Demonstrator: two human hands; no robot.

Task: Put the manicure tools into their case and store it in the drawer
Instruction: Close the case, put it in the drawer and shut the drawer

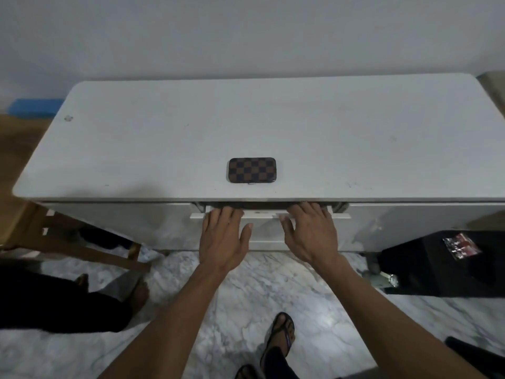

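Note:
The manicure case (251, 170), brown and dark checkered, lies closed and flat on the white table top (191, 132), near its front edge. Just below it the white drawer (261, 214) stands out a little from the table's front, showing a dark gap. My left hand (222, 237) has its fingers hooked over the drawer's top edge on the left. On the right side of that edge my right hand (310, 232) grips the same way. No loose manicure tools are in sight.
A wooden chair (82, 242) and another person's dark-clothed leg and foot (136, 292) are at the left. A black box with a sticker (451, 258) stands at the right. My sandalled foot (281, 337) rests on the marble floor. A wall runs behind the table.

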